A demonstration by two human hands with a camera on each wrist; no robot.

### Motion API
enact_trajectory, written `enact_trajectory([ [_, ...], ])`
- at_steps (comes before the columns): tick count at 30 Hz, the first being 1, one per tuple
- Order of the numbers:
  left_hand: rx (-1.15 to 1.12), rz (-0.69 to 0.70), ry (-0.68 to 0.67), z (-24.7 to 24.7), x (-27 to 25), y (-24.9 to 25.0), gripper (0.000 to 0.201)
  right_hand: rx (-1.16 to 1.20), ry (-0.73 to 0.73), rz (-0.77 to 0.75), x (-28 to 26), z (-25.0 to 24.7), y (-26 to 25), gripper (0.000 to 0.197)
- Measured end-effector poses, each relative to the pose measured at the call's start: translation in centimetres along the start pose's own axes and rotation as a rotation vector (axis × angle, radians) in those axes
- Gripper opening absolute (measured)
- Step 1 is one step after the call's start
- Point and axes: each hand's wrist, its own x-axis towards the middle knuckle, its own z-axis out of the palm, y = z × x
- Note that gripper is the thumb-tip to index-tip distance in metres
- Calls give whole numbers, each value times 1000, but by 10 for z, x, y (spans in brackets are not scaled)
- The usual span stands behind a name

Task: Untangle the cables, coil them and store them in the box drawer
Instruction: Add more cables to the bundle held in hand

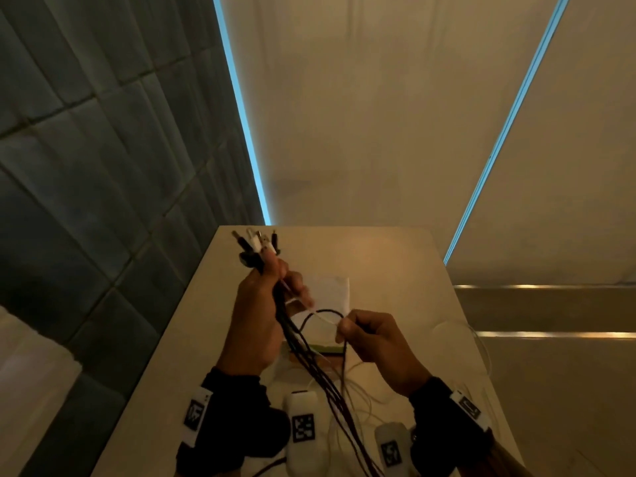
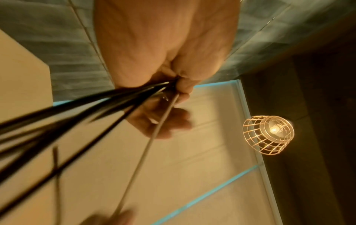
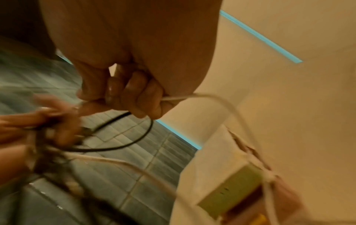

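Observation:
My left hand (image 1: 272,297) is raised above the table and grips a bundle of black and white cables (image 1: 296,335). Their plugs (image 1: 256,244) stick up past the fingers. The strands hang from the fist down toward me; in the left wrist view the dark cables (image 2: 92,106) and a white cable (image 2: 146,149) run out from the curled fingers. My right hand (image 1: 347,330) pinches a loop of black cable (image 1: 323,312) and white cable just right of the bundle. The right wrist view shows its fingers curled round a white cable (image 3: 179,98). The white box (image 1: 330,290) stands behind my hands.
The beige table (image 1: 395,263) ends at its left edge beside a grey tiled wall (image 1: 86,149). A loose white cable (image 1: 478,342) lies at the table's right edge. The box's green drawer front (image 3: 235,188) shows below my right hand. A caged lamp (image 2: 268,134) hangs overhead.

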Motion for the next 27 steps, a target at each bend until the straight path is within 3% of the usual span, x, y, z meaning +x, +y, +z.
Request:
enact_trajectory([
  [7,-37,38,-83,-16,-7,30,31,-128,62,189,-11,-9,58,29],
  [15,-119,174,21,-26,-19,57,34,-401,57,390,-32,-26,130,36],
  [18,-119,148,21,-29,-18,61,32,-522,144,479,-35,-34,146,41],
  [22,36,24,52,-26,-15,43,32,-362,217,264,-6,-13,80,23],
  [27,235,-105,120,-11,-13,19,34,-114,39,-23,24,23,-27,20],
])
